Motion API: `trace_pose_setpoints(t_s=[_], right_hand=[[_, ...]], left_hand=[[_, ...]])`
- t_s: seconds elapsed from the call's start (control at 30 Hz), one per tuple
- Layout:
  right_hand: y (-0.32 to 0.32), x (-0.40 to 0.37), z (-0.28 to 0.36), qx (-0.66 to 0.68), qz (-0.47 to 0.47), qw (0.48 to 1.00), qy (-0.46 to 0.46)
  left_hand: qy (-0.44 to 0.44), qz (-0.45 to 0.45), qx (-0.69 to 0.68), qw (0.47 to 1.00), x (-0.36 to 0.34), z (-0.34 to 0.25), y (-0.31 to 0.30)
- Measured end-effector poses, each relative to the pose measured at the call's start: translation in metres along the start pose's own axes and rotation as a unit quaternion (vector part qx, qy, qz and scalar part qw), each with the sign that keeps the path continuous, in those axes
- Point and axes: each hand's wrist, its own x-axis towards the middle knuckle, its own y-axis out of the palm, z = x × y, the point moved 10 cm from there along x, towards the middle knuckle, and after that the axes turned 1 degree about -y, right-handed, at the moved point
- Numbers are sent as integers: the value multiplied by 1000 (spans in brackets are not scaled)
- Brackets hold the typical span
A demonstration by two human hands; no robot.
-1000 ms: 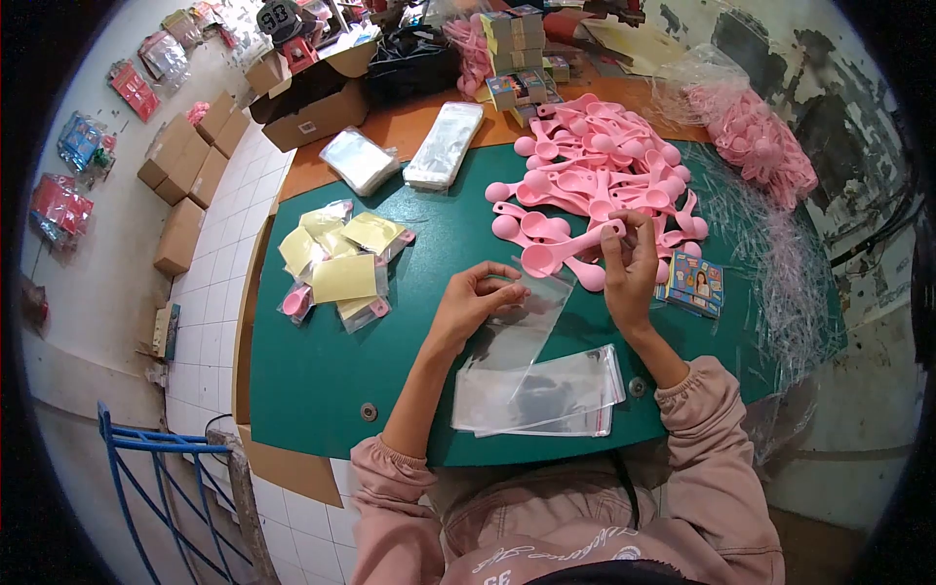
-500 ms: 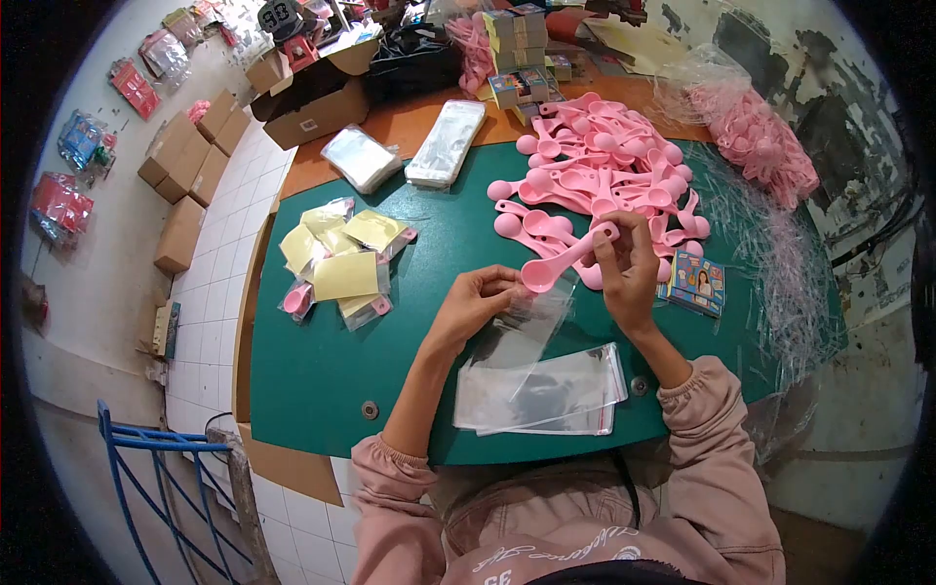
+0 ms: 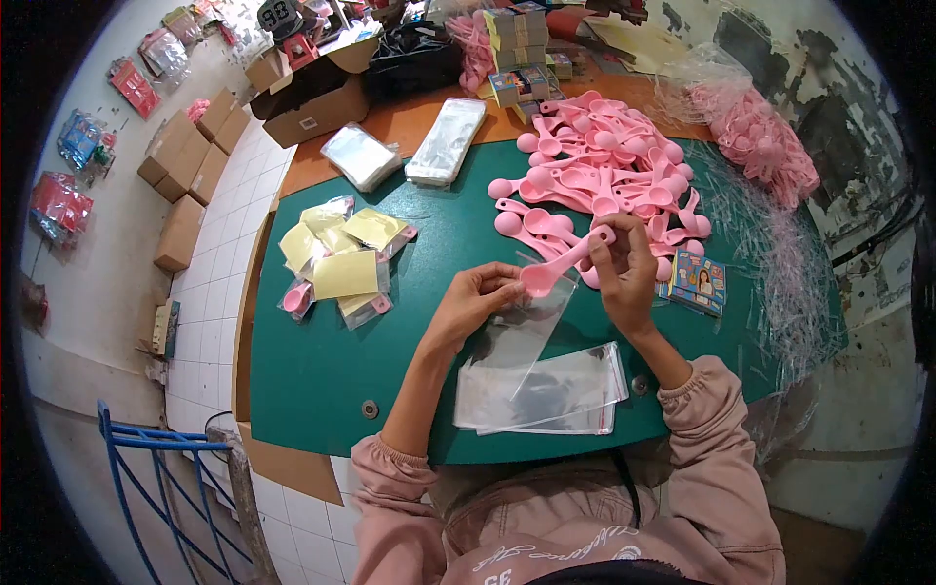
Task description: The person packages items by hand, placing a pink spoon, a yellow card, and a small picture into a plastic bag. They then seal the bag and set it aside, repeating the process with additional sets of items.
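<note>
Two hands busy: R hand (image 3: 624, 278) pinched pink spoon (image 3: 565, 261) by its handle, bowl at the mouth of clear bag (image 3: 517, 341). L hand (image 3: 473, 302) gripped the bag's top edge over green mat (image 3: 322, 370). Insertion step, just starting; mouth prob. open, hard to tell. Next move needs the spoon slid straight in.

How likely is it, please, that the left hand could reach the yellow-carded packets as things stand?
Probably yes: only bare green mat lies between the left hand and the yellow-carded packets, though it pinches a clear bag.

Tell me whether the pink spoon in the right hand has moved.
Yes. The pink spoon dipped away from the spoon pile, toward the clear bag.
</note>
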Motion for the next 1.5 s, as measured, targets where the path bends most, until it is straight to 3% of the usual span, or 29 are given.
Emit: trace_pose_setpoints(t_s=[0.13, 0.27, 0.3, 0.33, 0.4, 0.47, 0.5, 0.53, 0.6, 0.63, 0.67, 0.7, 0.73, 0.8, 0.83, 0.9, 0.93, 1.0, 1.03, 1.1, 1.13, 1.17, 1.2, 1.23, 1.3, 1.37, 1.5], right_hand=[[16, -3, 0, -35, 55, 997, 44], [23, -8, -21, 45, 90, 986, 131], [23, -7, -21, 44, 88, 986, 132], [19, -4, -17, 60, 71, 989, 117], [14, -4, -16, 74, 53, 991, 101], [37, -13, -7, -41, 194, 980, 10], [54, -24, 14, 83, 250, 965, 0], [51, -21, 19, 82, 250, 965, -1], [44, -23, 42, -125, 288, 937, -151], [16, -16, 9, -7, 261, 964, 57], [-28, -2, 3, -147, 200, 965, 82], [-75, 10, 3, -285, 136, 943, 104], [-109, 12, 16, -471, 92, 876, 51], [-178, -9, -13, -722, 22, 658, 213], [-186, -10, -16, -724, 21, 657, 209], [-195, -16, -27, -651, 23, 724, 227], [-197, -15, -28, -650, 26, 724, 228], [-199, -13, -32, -554, 8, 796, 245], [-204, -14, -35, -553, 7, 797, 243], [-198, -6, -3, -611, -52, 787, 68], [-196, -2, 3, -612, -52, 787, 66], [-199, -2, -6, -500, -32, 853, 148], [-189, -3, -11, -376, -11, 898, 227], [-162, 2, -8, -288, 61, 925, 239], [-105, 13, 12, -205, 155, 950, 178], [-58, 24, 33, -163, 150, 970, 97], [-5, 23, 34, -65, 134, 978, 149]], left_hand=[[16, 32, 16, 999, 0, -4, 11], [44, 38, -24, 998, -4, -15, 18], [-13, 72, -31, 997, -5, -3, 20], [-72, 105, -39, 991, -8, 9, 24], [-40, 117, -32, 992, -8, 2, 28], [-6, 129, -22, 991, -11, -8, 32], [4, 105, -34, 994, -13, -14, 28], [13, 80, -48, 996, -15, -18, 24], [7, 76, -62, 995, -16, -21, 19], [1, 68, -78, 995, -16, -21, 15], [2, 66, -80, 995, -16, -22, 12], [4, 57, -74, 996, -14, -22, 8], [7, 47, -68, 997, -14, -23, 5], [1, 50, -55, 997, -14, -25, 6], [-8, 54, -39, 998, -14, -24, 7], [3, 66, -41, 997, -10, -21, 8], [11, 79, -40, 996, -11, -20, 9], [1, 78, -42, 996, -13, -19, 10], [-5, 79, -44, 996, -14, -20, 10], [-1, 85, -39, 996, -15, -23, 10], [-1, 93, -35, 995, -15, -23, 12], [0, 94, -36, 995, -15, -22, 12], [11, 109, -27, 994, -15, -23, 13], [21, 124, -18, 992, -15, -24, 16], [17, 131, -25, 991, -16, -26, 17], [12, 138, -33, 990, -17, -25, 19], [18, 128, -35, 991, -15, -21, 17]])
